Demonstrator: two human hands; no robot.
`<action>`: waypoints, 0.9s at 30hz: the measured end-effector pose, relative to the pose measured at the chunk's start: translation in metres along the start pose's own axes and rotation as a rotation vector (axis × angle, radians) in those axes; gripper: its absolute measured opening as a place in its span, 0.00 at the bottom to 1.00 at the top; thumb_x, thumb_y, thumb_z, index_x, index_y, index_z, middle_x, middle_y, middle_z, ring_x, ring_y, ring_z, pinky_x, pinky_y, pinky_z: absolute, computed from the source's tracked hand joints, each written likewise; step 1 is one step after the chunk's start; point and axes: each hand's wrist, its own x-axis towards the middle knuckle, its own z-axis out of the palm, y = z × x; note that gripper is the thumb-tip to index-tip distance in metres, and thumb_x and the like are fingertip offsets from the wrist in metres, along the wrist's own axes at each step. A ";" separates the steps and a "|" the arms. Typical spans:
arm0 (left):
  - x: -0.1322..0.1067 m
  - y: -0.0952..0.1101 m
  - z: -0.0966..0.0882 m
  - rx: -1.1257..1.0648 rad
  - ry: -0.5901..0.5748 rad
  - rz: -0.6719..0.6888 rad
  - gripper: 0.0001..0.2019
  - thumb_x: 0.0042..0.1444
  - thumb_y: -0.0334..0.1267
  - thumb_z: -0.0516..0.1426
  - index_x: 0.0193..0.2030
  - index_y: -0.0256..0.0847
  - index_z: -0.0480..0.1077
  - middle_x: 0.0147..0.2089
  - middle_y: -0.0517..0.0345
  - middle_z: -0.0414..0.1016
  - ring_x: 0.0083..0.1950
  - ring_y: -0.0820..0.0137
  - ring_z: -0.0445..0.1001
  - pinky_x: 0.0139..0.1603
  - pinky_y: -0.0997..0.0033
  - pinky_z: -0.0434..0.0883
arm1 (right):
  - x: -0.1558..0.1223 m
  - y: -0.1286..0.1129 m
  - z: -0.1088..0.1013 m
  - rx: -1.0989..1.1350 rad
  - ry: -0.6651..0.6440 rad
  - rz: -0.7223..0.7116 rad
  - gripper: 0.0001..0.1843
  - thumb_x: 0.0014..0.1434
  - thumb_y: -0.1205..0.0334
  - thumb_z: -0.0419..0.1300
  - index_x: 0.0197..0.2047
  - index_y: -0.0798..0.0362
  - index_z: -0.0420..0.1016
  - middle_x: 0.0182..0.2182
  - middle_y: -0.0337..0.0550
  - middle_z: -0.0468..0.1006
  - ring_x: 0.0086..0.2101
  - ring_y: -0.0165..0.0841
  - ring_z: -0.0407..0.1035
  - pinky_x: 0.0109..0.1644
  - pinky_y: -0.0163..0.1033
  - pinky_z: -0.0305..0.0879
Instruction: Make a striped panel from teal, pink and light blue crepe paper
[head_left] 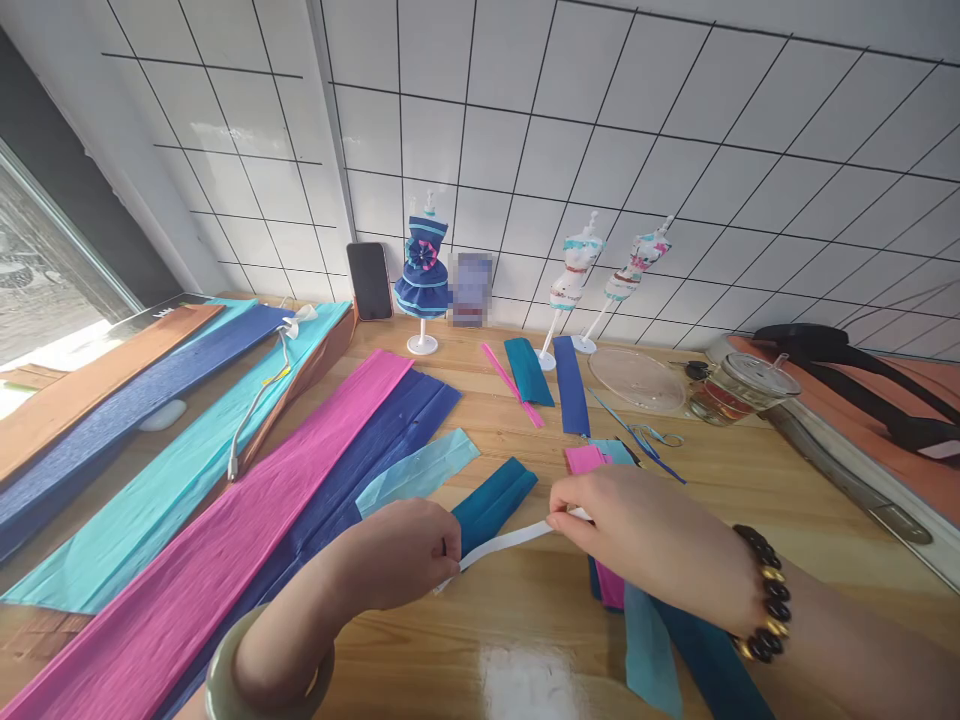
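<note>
A narrow white strip (510, 540) stretches between my two hands above the wooden table. My left hand (409, 550) pinches one end of it, beside a folded teal paper piece (495, 497). Near the other end, my right hand (600, 505) grips the strip between thumb and fingers. Pink, light blue and teal strips lie partly hidden under my right hand and forearm, among them a light teal strip (651, 645). A pale blue strip (420, 470) rests just beyond my left hand.
Long pink (300, 480) and turquoise paper lengths (127, 530) cover the left side. A small mannequin in a blue dress (422, 270) and two bare-stand mannequins (577, 270) stand by the tiled wall, near a phone (370, 282). Scissors (652, 437) and a lidded cup (742, 388) are at right.
</note>
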 end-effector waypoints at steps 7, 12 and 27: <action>0.000 -0.003 0.001 -0.013 -0.019 0.006 0.09 0.43 0.30 0.52 0.29 0.43 0.72 0.29 0.63 0.76 0.31 0.71 0.71 0.27 0.75 0.61 | -0.018 -0.008 0.000 0.036 -0.025 -0.018 0.14 0.58 0.67 0.51 0.21 0.50 0.65 0.17 0.31 0.70 0.20 0.26 0.61 0.23 0.34 0.43; 0.000 -0.004 0.001 -0.021 -0.030 0.023 0.08 0.43 0.31 0.52 0.27 0.44 0.72 0.29 0.64 0.77 0.30 0.71 0.72 0.27 0.75 0.61 | -0.015 -0.004 0.000 0.038 0.003 0.009 0.14 0.58 0.66 0.51 0.21 0.50 0.65 0.18 0.32 0.72 0.22 0.28 0.63 0.24 0.34 0.44; 0.002 -0.009 0.000 -0.021 -0.011 0.038 0.08 0.47 0.32 0.50 0.27 0.43 0.70 0.31 0.62 0.77 0.32 0.70 0.73 0.30 0.74 0.63 | -0.056 -0.026 0.031 -0.019 0.049 -0.325 0.10 0.52 0.67 0.58 0.21 0.48 0.66 0.19 0.29 0.74 0.17 0.28 0.67 0.18 0.38 0.38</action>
